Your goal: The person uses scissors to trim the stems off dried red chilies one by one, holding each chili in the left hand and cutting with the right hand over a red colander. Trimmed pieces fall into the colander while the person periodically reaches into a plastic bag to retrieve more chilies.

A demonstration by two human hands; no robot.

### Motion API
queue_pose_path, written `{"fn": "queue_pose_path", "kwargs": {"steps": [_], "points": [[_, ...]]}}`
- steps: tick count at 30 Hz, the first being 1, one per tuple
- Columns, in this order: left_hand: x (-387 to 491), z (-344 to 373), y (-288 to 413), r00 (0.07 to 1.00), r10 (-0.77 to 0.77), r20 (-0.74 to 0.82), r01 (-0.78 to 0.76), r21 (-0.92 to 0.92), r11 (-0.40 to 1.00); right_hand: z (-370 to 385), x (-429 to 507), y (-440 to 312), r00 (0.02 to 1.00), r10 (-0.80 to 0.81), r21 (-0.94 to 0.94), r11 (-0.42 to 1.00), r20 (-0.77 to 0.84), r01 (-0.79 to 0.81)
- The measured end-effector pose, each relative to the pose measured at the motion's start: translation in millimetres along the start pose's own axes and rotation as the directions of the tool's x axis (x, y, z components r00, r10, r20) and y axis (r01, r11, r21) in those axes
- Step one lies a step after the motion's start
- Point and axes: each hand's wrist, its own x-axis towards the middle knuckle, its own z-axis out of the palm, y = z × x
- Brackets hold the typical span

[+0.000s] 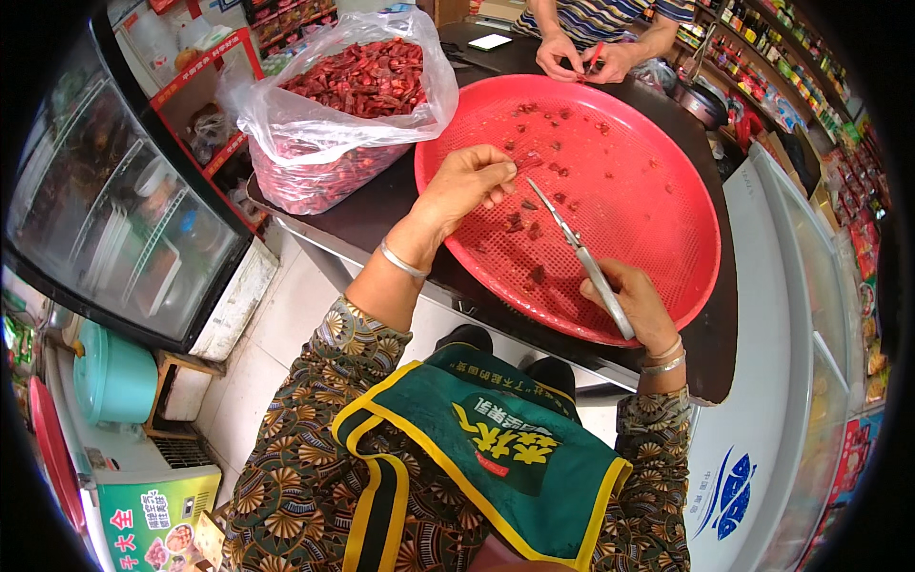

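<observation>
A large round red plastic sieve tray (629, 179) lies on a dark table, with dried chili pieces (515, 222) scattered over its mesh. My left hand (475, 179) is above the tray's left side, its fingertips pinching a small dark red dried chili (529, 161). In my right hand (632, 297), over the tray's near right part, is a pair of metal scissors (590, 268); their tips point up and left, close to the chili. The blades look closed or nearly so. A clear plastic bag (314, 154) full of dried red chilies (368, 75) stands left of the tray.
Across the table (722, 357), another person's hands (586, 61) hold a red item at the tray's far rim. A phone (490, 42) lies beyond the bag. A glass-door cooler (121, 186) stands left, a white chest freezer (758, 300) right. A dark pot (697, 104) sits at the back right.
</observation>
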Motion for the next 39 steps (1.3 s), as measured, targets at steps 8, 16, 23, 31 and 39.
{"fn": "queue_pose_path", "kwargs": {"steps": [8,16,23,31,39], "points": [[3,0,1,1.000,0.006,0.007,-0.006,-0.006,1.000,-5,-1,-5,0.998,0.026,-0.066,0.998,0.064,-0.022],[2,0,0,1.000,-0.013,-0.008,0.013,0.030,0.999,-2,-1,-3,0.998,0.042,-0.005,0.999,0.037,-0.042],[3,0,-1,1.000,-0.008,0.005,0.008,0.000,1.000,-1,-1,-4,1.000,0.013,0.007,1.000,0.015,-0.013],[3,2,-1,0.999,-0.019,0.029,0.020,-0.001,1.000,0,0,2,1.000,0.025,0.063,0.998,0.016,-0.026],[3,-1,-3,0.999,-0.025,0.030,0.024,0.034,0.999,1,0,-7,1.000,0.006,0.021,1.000,0.016,-0.006]]}}
